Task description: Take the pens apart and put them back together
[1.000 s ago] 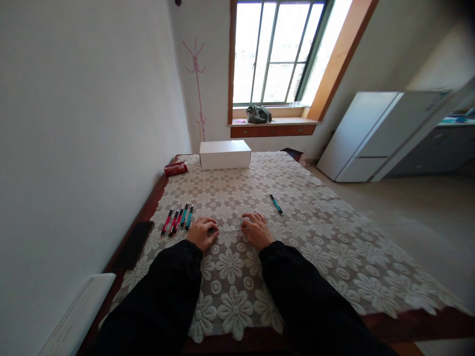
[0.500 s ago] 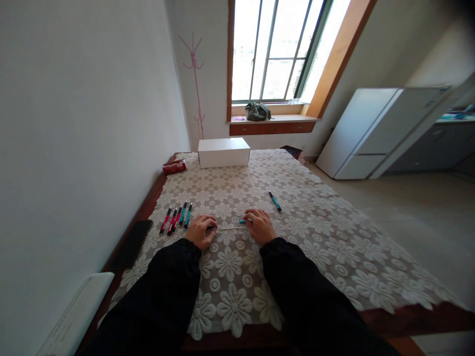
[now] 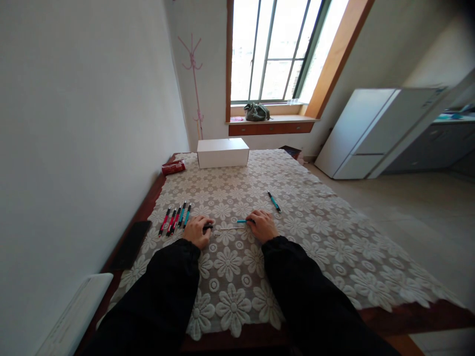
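Low over the lace tablecloth [image 3: 228, 264], my left hand [image 3: 196, 231] is closed on a short black pen part [image 3: 208, 227]. My right hand [image 3: 262, 226] pinches a blue pen barrel [image 3: 241, 221], whose blue end points left. Between the two hands lies a thin white pen refill [image 3: 230, 228]; its right end runs close to my right fingertips, and I cannot tell whether they touch it. Left of my left hand, several red pens [image 3: 164, 221] and teal pens [image 3: 187, 215] lie side by side. One more teal pen [image 3: 274, 201] rests beyond my right hand.
A white box [image 3: 222, 154] stands at the far end of the table, with a red packet [image 3: 173, 167] to its left. A dark flat object [image 3: 131, 244] lies along the left edge near the wall. Nearer, a white object [image 3: 76, 314] sits at the left corner.
My left hand has shifted slightly left with the black part, away from the refill. My right hand has moved a little right, and more of the blue barrel shows.
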A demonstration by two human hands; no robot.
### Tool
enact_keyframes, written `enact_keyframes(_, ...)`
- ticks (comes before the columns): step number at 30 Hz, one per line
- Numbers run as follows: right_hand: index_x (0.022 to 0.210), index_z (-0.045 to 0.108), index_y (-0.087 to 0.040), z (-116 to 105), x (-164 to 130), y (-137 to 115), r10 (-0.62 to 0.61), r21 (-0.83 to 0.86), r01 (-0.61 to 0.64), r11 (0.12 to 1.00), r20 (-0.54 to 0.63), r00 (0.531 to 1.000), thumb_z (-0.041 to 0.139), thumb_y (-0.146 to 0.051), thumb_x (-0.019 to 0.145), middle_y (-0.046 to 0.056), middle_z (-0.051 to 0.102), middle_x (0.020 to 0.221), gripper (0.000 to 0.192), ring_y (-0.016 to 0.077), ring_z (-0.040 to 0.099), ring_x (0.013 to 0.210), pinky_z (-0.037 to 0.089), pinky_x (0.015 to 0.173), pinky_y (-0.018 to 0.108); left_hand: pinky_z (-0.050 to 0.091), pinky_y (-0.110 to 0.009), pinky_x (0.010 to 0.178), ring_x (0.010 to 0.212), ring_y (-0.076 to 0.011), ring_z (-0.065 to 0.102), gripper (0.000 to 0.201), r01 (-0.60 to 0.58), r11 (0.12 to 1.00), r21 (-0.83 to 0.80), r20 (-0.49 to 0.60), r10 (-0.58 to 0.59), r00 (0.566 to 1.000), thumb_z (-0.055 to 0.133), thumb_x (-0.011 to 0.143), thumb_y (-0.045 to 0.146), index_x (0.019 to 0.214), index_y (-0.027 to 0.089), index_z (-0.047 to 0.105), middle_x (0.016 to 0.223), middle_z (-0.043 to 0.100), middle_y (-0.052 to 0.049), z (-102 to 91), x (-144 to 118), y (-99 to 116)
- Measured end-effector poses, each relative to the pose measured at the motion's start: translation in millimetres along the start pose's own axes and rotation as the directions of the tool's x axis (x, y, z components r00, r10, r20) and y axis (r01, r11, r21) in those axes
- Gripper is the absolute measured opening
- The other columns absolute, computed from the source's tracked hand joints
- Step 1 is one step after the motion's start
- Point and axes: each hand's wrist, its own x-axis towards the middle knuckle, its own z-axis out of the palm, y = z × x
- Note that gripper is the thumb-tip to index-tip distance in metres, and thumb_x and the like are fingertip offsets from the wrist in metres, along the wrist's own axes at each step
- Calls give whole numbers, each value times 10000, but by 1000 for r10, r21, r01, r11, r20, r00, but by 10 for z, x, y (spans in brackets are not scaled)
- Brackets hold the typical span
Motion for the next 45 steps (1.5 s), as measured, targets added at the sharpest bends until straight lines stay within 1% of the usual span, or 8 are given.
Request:
enact_keyframes(3,911,686,-226,39,26,-13,97,280,-75,957,-65,993,560,-271,875,41,675,915,138,195,596,895,446,862,352,415,-386,959,1056,-240,551,246,3,1000,-2,13,-3,1000,617,799,213,1027,230,708,1085,649,-63,8,8,-21)
enact_keyframes(5,917,674,-217,75,47,-26,194,521,-119,846,-92,977,584,-342,856,34,678,877,165,184,605,831,473,797,331,422,-378,950,1056,-237,558,222,-1,1000,-5,19,1,1000,624,801,219,1003,232,714,1075,649,-59,16,16,-37)
enact_keyframes(8,897,667,-213,109,71,-58,317,838,-153,524,-25,948,687,-450,775,23,676,822,267,173,605,759,484,734,314,433,-364,932,1054,-230,567,189,-7,1000,-12,22,7,1000,626,809,221,975,236,716,1070,651,-54,26,22,-53)
enact_keyframes(11,867,672,-215,105,77,-98,355,972,-157,172,88,931,778,-481,684,12,669,805,340,154,600,713,488,699,299,436,-365,925,1047,-229,573,180,-13,1000,-12,16,13,1000,614,824,224,973,238,713,1064,656,-52,29,18,-57)
enact_keyframes(15,841,682,-216,83,69,-130,366,989,-150,1,139,920,826,-456,645,5,665,791,342,139,601,702,496,693,292,439,-366,911,1045,-231,578,185,-19,1000,-20,14,19,1000,599,837,226,985,240,708,1069,665,-52,33,14,-59)
enact_keyframes(24,886,664,-206,124,78,-115,410,972,-72,225,-27,911,780,-499,694,29,698,818,368,164,628,728,517,735,330,444,-377,883,1014,-235,592,181,-39,999,-29,2,39,999,584,848,233,981,238,706,1050,679,-50,50,22,-69)
enact_keyframes(37,950,542,-225,104,71,-146,250,929,23,369,-123,960,608,-472,853,36,711,853,273,185,665,755,527,788,381,442,-379,886,1012,-233,591,192,-47,998,-51,10,47,999,578,853,220,1002,225,698,1043,690,-54,46,27,-71)
enact_keyframes(45,1006,604,-230,152,2,-120,89,493,-26,870,-104,991,478,-212,863,30,706,911,192,199,635,891,467,842,351,445,-379,906,1021,-231,591,194,-66,996,-56,26,68,997,590,846,223,1007,235,699,1049,691,-52,46,29,-84)
